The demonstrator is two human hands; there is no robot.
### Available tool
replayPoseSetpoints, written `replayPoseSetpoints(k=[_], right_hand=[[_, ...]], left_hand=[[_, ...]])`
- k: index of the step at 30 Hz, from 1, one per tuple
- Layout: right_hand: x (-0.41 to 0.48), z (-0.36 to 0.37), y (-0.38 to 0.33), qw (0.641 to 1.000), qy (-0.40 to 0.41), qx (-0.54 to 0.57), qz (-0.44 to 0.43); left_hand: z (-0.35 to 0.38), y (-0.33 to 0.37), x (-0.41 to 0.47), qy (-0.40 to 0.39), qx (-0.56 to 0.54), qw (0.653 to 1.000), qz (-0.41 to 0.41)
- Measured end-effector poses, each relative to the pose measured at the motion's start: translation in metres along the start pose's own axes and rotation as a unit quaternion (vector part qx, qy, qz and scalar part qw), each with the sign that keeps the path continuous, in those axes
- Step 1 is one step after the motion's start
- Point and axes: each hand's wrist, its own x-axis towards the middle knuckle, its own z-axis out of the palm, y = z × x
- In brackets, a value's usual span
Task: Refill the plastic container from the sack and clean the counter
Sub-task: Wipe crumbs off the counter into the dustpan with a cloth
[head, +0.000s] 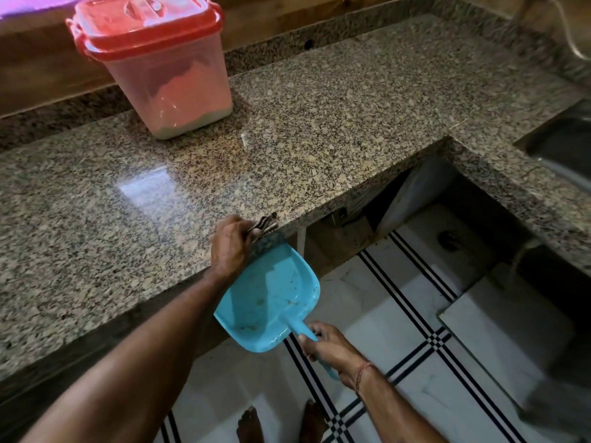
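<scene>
Right hand [323,343] gripping dustpan [271,298], counter [96,219] edge

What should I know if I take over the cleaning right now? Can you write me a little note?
Left hand: closed on a small brush at the counter edge.
Right hand: holding the blue dustpan by its handle, the pan's mouth tucked just under the counter edge.
Plastic container: at the back of the counter, red lid on, some powder inside. No sack is in view.
Done: a few crumbs already lie in the dustpan.
Left: a small white scrap sits near the container; sweep it in, then probably empty the pan.
</scene>
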Motion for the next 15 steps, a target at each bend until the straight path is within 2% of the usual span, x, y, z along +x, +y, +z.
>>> replayPoseSetpoints(k=[5,8,10,12,15], right_hand=[[-0.004,0.000,0.012,1.000,0.000,0.003,-0.001],[-0.007,0.002,0.013,1.000,0.009,0.000,0.000],[-0.008,0.005,0.012,1.000,0.013,-0.012,-0.002],[-0.008,0.009,0.010,1.000,0.003,-0.016,-0.015],[-0.010,0.013,0.011,0.999,-0.009,-0.039,-0.023]], left_hand=[[-0.003,0.003,-0.008,0.020,0.045,0.998,0.041],[0.005,0.008,-0.043,-0.027,0.052,0.995,0.075],[0.016,0.007,-0.078,-0.052,0.008,0.999,0.007],[0.016,-0.003,-0.102,-0.020,-0.055,0.993,-0.107],[0.004,-0.023,-0.120,0.013,-0.130,0.972,-0.196]])
